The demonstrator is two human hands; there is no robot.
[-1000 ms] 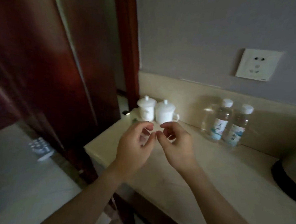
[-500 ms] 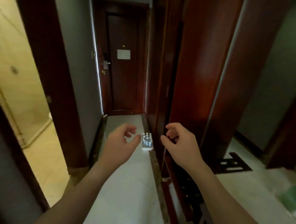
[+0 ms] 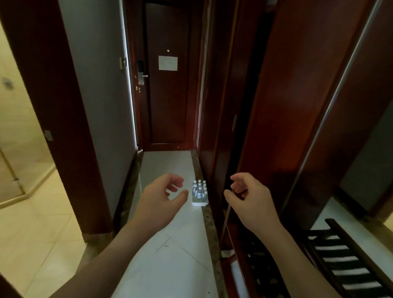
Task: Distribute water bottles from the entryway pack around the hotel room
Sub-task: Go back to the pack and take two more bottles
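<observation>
A pack of water bottles (image 3: 199,193) with white caps stands on the white hallway floor, against the right-hand wardrobe base, some way ahead of me. My left hand (image 3: 161,198) is raised in front of me with loosely curled fingers and holds nothing. My right hand (image 3: 248,199) hangs at the same height to the right of the pack in the image, fingers also loosely curled and empty. Both hands are well short of the pack.
The dark wooden entrance door (image 3: 166,78) closes the corridor's far end. A bathroom doorway (image 3: 19,138) opens on the left. Dark red wardrobe panels (image 3: 285,108) line the right side. A slatted luggage rack (image 3: 349,268) stands at lower right.
A second ago I faced a counter with two bottles and cups. The view has since swung to the entry corridor, and the pack now appears closer. Both hands stay raised and empty.
</observation>
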